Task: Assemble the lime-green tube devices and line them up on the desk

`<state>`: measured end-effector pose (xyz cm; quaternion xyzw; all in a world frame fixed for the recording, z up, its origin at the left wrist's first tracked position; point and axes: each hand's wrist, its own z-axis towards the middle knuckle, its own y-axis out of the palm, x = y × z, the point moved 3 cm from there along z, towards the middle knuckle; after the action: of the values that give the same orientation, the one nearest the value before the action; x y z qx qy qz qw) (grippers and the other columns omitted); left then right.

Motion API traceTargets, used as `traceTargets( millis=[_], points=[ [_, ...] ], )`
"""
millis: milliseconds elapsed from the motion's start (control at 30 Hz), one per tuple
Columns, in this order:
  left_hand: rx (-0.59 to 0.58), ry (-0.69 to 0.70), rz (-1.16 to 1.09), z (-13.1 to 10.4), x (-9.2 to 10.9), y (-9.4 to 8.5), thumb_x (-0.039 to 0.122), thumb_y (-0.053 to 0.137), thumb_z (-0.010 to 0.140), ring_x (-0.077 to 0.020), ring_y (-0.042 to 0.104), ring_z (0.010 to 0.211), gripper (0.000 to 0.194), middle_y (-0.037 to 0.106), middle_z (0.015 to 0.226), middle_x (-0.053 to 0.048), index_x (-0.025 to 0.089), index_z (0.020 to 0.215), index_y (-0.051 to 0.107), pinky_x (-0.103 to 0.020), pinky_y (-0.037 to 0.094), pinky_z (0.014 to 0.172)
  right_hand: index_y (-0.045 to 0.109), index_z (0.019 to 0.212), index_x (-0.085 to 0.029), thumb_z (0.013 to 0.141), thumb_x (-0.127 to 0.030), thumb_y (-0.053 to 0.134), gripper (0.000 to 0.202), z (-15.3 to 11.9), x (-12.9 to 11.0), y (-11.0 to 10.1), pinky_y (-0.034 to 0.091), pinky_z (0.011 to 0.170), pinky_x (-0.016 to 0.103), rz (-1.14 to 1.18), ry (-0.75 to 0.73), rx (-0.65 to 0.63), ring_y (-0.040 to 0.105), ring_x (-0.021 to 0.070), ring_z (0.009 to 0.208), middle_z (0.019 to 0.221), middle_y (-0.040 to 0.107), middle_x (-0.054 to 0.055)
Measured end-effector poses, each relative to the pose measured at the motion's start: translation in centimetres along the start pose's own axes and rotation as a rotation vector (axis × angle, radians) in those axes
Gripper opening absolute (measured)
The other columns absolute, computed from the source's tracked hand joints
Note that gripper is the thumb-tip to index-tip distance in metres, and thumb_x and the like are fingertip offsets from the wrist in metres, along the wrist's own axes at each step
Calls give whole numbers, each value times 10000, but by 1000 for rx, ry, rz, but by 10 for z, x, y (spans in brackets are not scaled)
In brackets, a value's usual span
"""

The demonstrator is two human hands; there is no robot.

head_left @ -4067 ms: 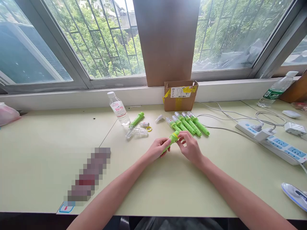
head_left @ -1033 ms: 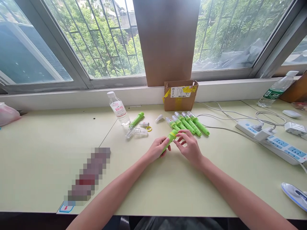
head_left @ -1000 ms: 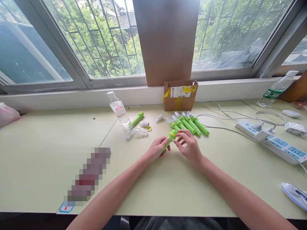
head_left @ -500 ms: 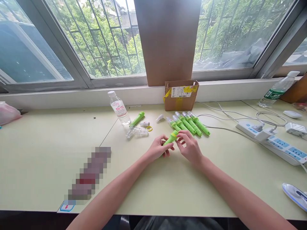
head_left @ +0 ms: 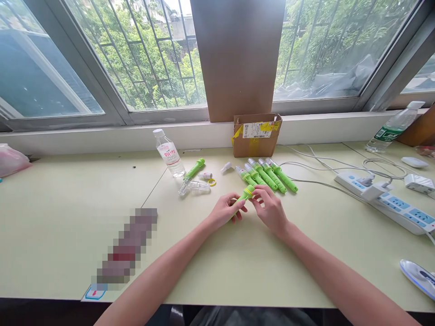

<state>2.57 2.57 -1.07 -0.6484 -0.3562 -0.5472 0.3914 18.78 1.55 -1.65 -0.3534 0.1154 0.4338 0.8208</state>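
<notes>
My left hand (head_left: 227,209) is closed around a green tube (head_left: 245,194) that tilts up to the right, with a yellow ring near its threaded top. The fingers of my right hand (head_left: 268,203) pinch at the ring end of this tube. Behind my hands lie several green tubes with clear tips (head_left: 268,174), side by side. To the left are another green tube (head_left: 195,168), clear plastic caps (head_left: 199,187), a small clear part with a grey end (head_left: 205,175) and a loose yellow ring (head_left: 212,182). A whitish cap (head_left: 226,167) lies by itself.
An open cardboard box (head_left: 256,141) stands at the back near the wall. A water bottle (head_left: 170,154) is at left, another (head_left: 390,129) at far right. Cables run to a white power strip (head_left: 390,203). A white and blue device (head_left: 419,278) sits at the right edge.
The green tube has shifted slightly to the right and turned a little in my left hand. My right fingers have moved slightly against its ring end.
</notes>
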Motion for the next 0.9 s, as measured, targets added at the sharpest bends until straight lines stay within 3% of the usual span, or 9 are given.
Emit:
traceTargets(
  millis=[100,267,367,467,700,900],
  points=[
    [-24,7,18,-1,3,1,572,530,812,-99,576,493,433,668,792,-53,163,949,578,-189,411,390,536,937,-205,914,-221,507,40,1,0,0,569,539,285,3,11,-15,641,135,666,1045,584,90],
    [-44,18,53,-3,6,1,570,466,848,-32,394,356,419,624,713,0,168,917,563,-172,285,337,531,924,-205,916,-238,514,38,2,1,0,571,537,288,8,25,-26,641,133,662,1051,583,90],
    [-17,-20,73,-4,7,-1,549,570,789,-27,351,344,391,593,642,34,181,915,532,-170,256,341,529,905,-208,920,-261,514,57,2,0,0,570,528,288,17,18,-20,640,136,666,1040,585,91],
    [12,-44,69,-4,6,-2,476,693,704,-33,364,358,406,584,600,56,198,912,483,-166,267,358,530,906,-207,918,-250,512,48,1,-1,0,569,534,287,17,8,-8,641,136,670,1035,586,88],
    [-8,-29,-19,-4,4,-1,462,635,761,-54,446,381,336,678,726,-17,200,835,437,-170,293,347,526,909,-205,905,-213,516,14,1,-1,0,566,533,289,10,11,-11,642,137,668,1044,588,88],
    [-3,-42,-34,-3,8,-3,477,646,753,-73,511,447,348,687,781,-61,174,817,487,-172,338,372,525,919,-210,904,-212,511,21,3,-2,-2,577,528,297,31,7,-26,641,139,669,1037,582,85]
  ],
)
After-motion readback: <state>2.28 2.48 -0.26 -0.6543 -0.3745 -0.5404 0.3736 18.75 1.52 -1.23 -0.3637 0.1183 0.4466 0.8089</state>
